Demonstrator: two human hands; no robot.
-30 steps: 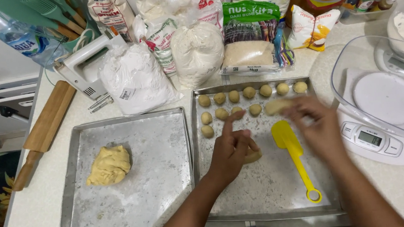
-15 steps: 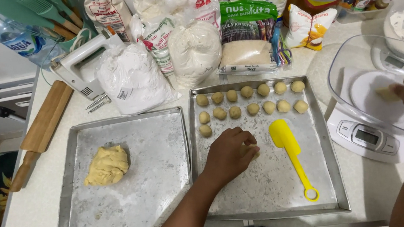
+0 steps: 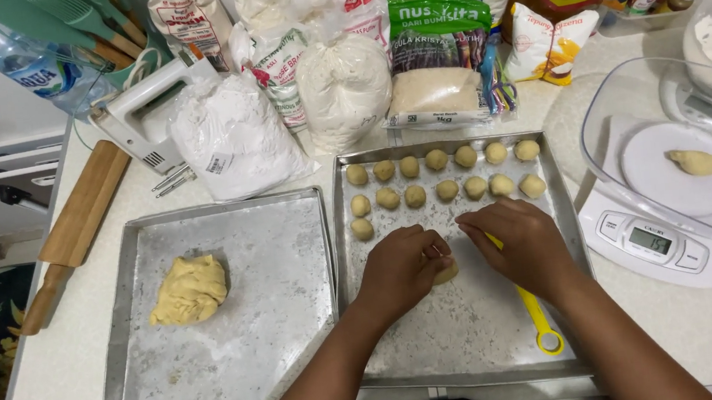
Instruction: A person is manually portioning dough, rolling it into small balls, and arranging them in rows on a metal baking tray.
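A white countertop (image 3: 66, 380) is seen from above, and two metal trays are laid side by side on it. The left tray (image 3: 239, 345), at about eight o'clock, is dusted with flour, and a lump of yellow dough (image 3: 189, 289) is set at its nine o'clock side. The right tray (image 3: 476, 337) is filled along its twelve o'clock edge with rows of small dough balls (image 3: 442, 178). At three o'clock a kitchen scale (image 3: 655, 239) is placed under a clear bowl (image 3: 673, 114), inside which a small piece of dough (image 3: 694, 161) is held. Bags of flour and sugar (image 3: 344, 86) are crowded along twelve o'clock, and a wooden rolling pin (image 3: 73, 230) is laid at ten o'clock.

Over the right tray, the left hand (image 3: 403, 267) is curled, its fingers closed around a small dough piece (image 3: 446, 272) that shows at its three o'clock edge. The right hand (image 3: 523, 240) is held just beside it, fingers bent together and pointed toward the left hand; whether the dough is touched cannot be told. A yellow spatula (image 3: 538, 322) is partly covered by the right hand.
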